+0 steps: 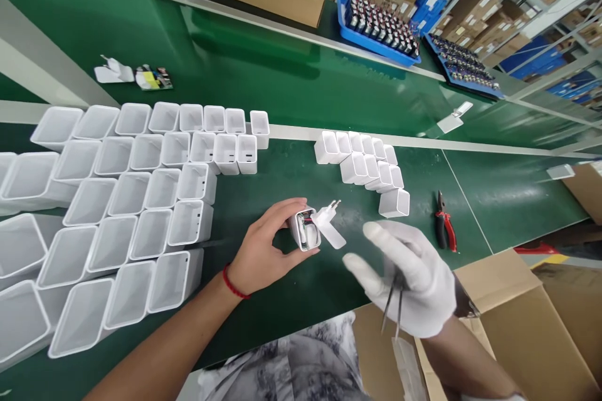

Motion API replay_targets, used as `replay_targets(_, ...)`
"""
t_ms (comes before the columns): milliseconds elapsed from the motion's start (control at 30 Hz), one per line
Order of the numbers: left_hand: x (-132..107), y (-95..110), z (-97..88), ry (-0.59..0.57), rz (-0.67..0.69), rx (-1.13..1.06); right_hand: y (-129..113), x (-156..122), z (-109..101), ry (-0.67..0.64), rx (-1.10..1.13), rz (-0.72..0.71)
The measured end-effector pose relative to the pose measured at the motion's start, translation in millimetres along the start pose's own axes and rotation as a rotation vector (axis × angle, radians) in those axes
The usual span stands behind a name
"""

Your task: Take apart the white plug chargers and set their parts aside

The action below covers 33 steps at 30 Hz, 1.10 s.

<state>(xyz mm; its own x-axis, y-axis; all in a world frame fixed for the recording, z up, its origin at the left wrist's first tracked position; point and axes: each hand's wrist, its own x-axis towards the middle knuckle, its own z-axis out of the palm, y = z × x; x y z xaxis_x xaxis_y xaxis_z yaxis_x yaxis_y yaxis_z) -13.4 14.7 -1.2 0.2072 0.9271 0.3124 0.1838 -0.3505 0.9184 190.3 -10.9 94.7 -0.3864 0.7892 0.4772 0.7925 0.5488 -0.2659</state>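
My bare left hand (266,241), with a red cord on its wrist, grips a small white plastic housing (301,235). Circuit parts and a red wire show inside its open end. A white end cap with a two-pin plug (328,219) sits tilted at that opening, not seated flat. To the right, apart from the housing, my right hand (407,279) wears a white glove. Metal tweezers (396,301) are held against its palm, pointing down, while thumb and forefinger are spread with nothing between them.
Rows of empty white housings (134,194) fill the left; a smaller group (367,160) stands at centre right. Red-handled pliers (444,225) lie on the green table. An open cardboard box (531,319) is at lower right. Blue trays of parts (380,44) stand at the back.
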Motion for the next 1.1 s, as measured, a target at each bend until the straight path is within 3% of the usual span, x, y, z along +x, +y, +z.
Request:
replay_targets(67, -0.4, 1.1, 1.5, 0.024, -0.016, -0.027, 4.5, -13.8, 11.1, 0.045, 0.115, 0.213)
replay_targets(167, -1.7, 1.1, 4.2, 0.056, 0.018, -0.064, 0.2, -27.9, 37.4, -0.114, 0.444, 0.527)
replay_targets(233, -3.3, 0.0, 6.6, 0.067, 0.040, -0.096, -7.7, -29.2, 53.9, -0.195, 0.694, 0.649)
replay_targets(333, -6.2, -1.9, 9.0, 0.089, 0.042, -0.081, -18.8, -21.3, 70.2, -0.198, 0.971, 0.663)
replay_targets(433, -7.0, -1.7, 6.8, 0.094, -0.001, -0.008, -21.0, -12.8, 77.9, -0.188, 1.058, 0.711)
replay_targets(500, -5.5, 0.0, 2.6, 0.026, -0.058, -0.016, -17.0, -10.8, 80.9, -0.156, 1.089, 0.747)
replay_targets(633, 0.6, 4.8, -6.0, -0.127, -0.188, -0.342, -5.0, -12.3, 83.3, -0.136, 1.130, 0.809)
replay_targets(700, 3.2, 6.1, -6.8, -0.087, -0.281, -0.462, -1.8, -12.0, 82.7, -0.179, 1.157, 0.836)
replay_targets(800, 4.1, 6.1, -3.0, 0.037, -0.387, -0.468, -2.3, -8.7, 80.8, -0.242, 1.205, 0.808)
replay_targets(933, 1.3, 4.4, 3.6, 0.122, -0.362, -0.459, -5.7, -3.8, 78.6, -0.304, 1.167, 0.797)
replay_targets(1100, 1.2, 3.8, 2.2, 0.032, -0.358, -0.395, -4.5, -6.1, 81.9, -0.272, 1.118, 0.810)
